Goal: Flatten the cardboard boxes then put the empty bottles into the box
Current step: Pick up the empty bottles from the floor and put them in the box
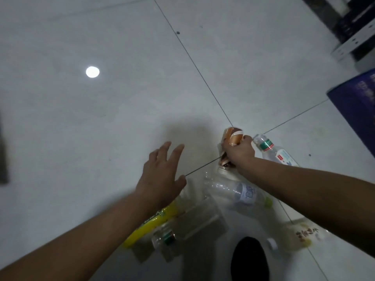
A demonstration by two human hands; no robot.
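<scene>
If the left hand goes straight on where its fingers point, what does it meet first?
Probably only bare floor: the left hand points left of the brown-labelled bottle that the right hand grips. Height above the floor is unclear.

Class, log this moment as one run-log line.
right hand: grips brown-label bottle | left hand: open, empty | yellow bottle: lying on floor

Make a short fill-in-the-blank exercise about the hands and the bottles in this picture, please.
1. The brown-labelled bottle is gripped by the ____ hand.
2. The left hand, with its fingers spread, holds ____.
3. The bottle beneath the left forearm has a ____ label.

Missing words: right; nothing; yellow.
</scene>
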